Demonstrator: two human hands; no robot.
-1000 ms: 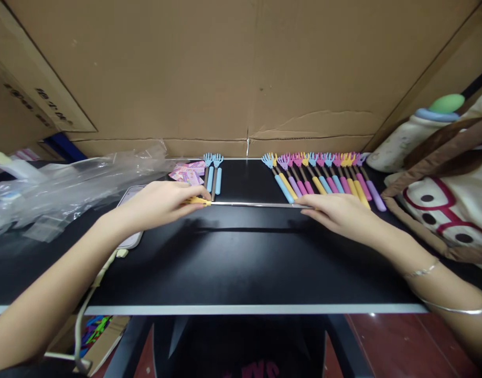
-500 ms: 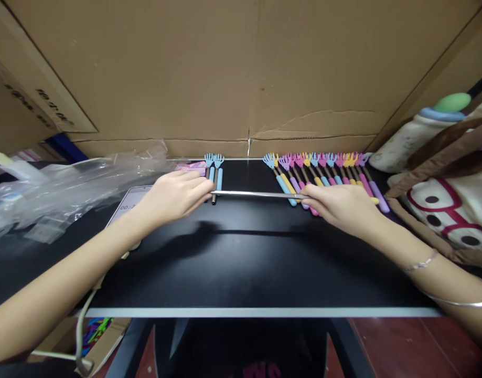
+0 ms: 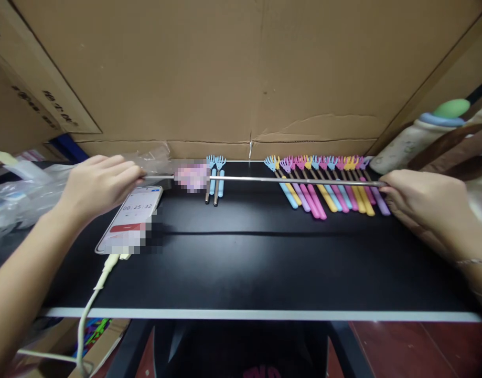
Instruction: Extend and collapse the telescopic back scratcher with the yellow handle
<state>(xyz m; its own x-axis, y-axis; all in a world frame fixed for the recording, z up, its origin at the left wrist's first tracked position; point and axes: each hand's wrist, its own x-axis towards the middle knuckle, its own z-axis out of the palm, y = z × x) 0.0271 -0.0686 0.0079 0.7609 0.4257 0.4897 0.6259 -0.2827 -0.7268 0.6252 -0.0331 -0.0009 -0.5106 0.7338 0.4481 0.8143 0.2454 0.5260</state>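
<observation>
My left hand (image 3: 101, 184) and my right hand (image 3: 425, 205) are both closed around opposite ends of a long, thin telescopic metal rod (image 3: 256, 179). Stretched level above the black desk, it casts a narrow shadow. Behind the middle of the rod lie two blue hand-shaped back scratcher heads (image 3: 220, 163) on metal stems, with light blue sleeves (image 3: 221, 186) beside the stems. Farther right, a row of back scratchers (image 3: 327, 197) with blue, yellow, purple and pink handles runs toward my right hand.
A phone (image 3: 126, 212) showing a timer lies on the desk (image 3: 241, 273), its cable (image 3: 95, 291) hanging over the front edge. Clear plastic bags (image 3: 32, 194) are at the left. Cardboard (image 3: 225, 73) walls the back; a white bottle (image 3: 417, 139) and plush item stand right.
My hands have moved far apart, left and right, and the rod between them has become much longer. The phone and the row of handles show more fully now.
</observation>
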